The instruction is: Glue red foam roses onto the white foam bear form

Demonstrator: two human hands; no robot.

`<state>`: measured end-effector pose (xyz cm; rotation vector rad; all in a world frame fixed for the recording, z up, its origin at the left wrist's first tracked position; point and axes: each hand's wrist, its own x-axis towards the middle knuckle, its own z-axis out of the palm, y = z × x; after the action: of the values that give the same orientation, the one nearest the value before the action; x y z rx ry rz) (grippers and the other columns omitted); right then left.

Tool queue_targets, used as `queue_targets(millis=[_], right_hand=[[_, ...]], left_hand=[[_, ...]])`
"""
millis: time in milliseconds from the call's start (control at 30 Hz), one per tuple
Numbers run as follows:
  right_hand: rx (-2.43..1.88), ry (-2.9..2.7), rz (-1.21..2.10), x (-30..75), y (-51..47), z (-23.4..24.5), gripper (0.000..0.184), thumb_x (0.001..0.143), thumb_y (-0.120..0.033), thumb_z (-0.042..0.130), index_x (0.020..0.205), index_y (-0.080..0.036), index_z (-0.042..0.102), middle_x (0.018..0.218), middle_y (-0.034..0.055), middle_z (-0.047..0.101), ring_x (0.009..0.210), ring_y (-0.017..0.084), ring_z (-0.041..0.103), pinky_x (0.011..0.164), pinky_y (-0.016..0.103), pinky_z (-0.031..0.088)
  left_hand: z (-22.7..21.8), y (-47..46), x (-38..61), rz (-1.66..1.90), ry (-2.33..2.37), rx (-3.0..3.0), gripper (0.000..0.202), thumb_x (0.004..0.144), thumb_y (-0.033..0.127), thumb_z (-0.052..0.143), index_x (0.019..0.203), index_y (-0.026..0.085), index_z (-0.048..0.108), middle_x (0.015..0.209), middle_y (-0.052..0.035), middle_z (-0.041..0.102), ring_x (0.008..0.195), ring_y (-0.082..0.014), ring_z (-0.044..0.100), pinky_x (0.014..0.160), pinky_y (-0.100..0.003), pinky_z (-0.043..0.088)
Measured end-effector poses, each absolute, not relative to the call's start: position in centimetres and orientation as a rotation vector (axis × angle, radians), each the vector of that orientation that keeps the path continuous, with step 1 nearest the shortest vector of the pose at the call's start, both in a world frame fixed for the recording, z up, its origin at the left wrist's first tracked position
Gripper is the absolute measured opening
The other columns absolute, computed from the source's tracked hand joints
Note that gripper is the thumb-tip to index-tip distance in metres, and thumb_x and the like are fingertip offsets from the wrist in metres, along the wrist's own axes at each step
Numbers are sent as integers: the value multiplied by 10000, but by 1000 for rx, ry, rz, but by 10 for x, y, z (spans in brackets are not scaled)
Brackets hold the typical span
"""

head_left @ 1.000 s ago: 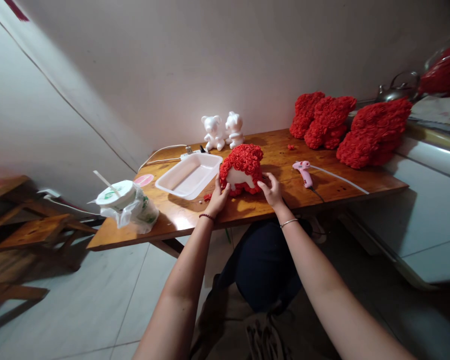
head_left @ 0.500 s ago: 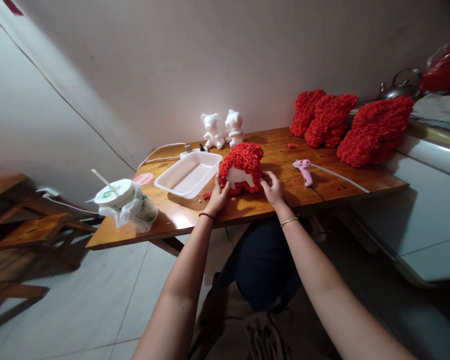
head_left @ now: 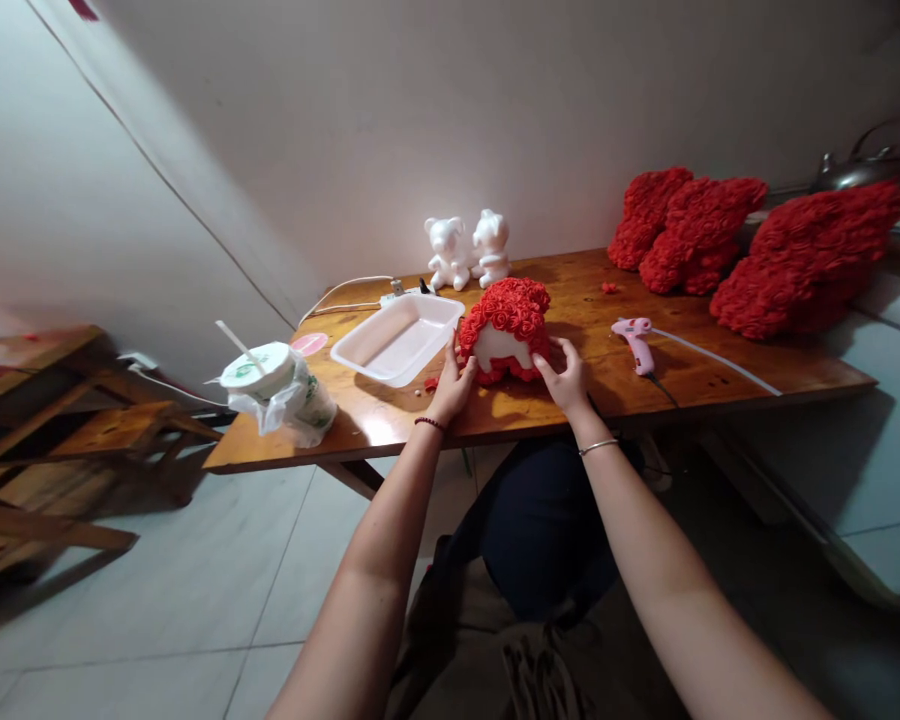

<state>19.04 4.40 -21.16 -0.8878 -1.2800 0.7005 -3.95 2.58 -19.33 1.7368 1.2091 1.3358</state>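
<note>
A foam figure partly covered in red roses (head_left: 506, 325) stands on the wooden table (head_left: 615, 385), with a bare white patch facing me. My left hand (head_left: 454, 385) presses against its left side, fingers wrapped on it. My right hand (head_left: 566, 375) grips its right side. Both hands hold the figure between them.
A white tray (head_left: 397, 338) lies left of the figure. Two white foam bears (head_left: 469, 250) stand by the wall. A pink glue gun (head_left: 636, 340) with its cord lies to the right. Several red rose-covered shapes (head_left: 750, 250) sit far right. A bagged cup (head_left: 277, 390) stands at the table's left end.
My hands have stayed on the rose-covered figure. The view has shifted so everything sits a little further right in the frame.
</note>
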Motion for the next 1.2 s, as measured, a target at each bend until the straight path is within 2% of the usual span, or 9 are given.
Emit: queue_targets(millis=[133,300,433,567,700,967,1200], right_hand=[[-904,-1229,671,191,44,-209,462,800,-540,711,1094,-197,619,1093,147,732,982,274,722,937,490,602],[-906,-1179,676,191,45,-208,472,797,-562,695,1081,-195,607,1068,145,731,957,273,720,907,488,604],[-904,-1168,681,191,45,-207,467,786,-558,699,1064,-193,609,1069,149,729,947,270,720,890,468,604],[-906,-1150,702,192,45,-207,501,766,-565,712,1066,-177,612,1092,176,717,976,300,715,917,504,587],[-917,-1147,725,191,45,-207,513,760,-594,708,1066,-197,601,1097,157,717,1015,294,703,952,504,575],[-897,-1135,685,191,46,-207,476,754,-552,729,1042,-187,629,1054,135,739,944,261,722,898,460,605],[-909,-1140,662,191,47,-208,471,747,-554,717,1028,-185,632,1037,135,746,924,257,725,873,458,616]], left_hand=[[-190,22,-38,1406,1202,1717,848,954,635,536,1634,288,169,1586,-170,402,1288,-303,588,1018,-455,552],[-186,20,-38,1482,1292,1843,690,960,577,561,1550,270,379,1538,-141,466,1265,-283,587,1015,-426,551],[-186,19,-38,1493,1316,1870,668,965,565,555,1536,256,397,1517,-143,481,1245,-280,590,991,-420,560],[-187,20,-38,1489,1322,1900,659,969,562,548,1524,235,411,1503,-152,486,1244,-285,586,970,-412,565],[-188,21,-39,1477,1340,1949,612,977,553,539,1494,238,448,1497,-148,493,1251,-280,583,972,-403,563],[-188,22,-39,1470,1339,1974,591,982,536,539,1481,232,451,1446,-163,510,1244,-274,591,924,-393,588],[-186,20,-39,1468,1337,1982,587,983,512,542,1484,222,446,1440,-162,509,1245,-268,585,948,-396,579]])
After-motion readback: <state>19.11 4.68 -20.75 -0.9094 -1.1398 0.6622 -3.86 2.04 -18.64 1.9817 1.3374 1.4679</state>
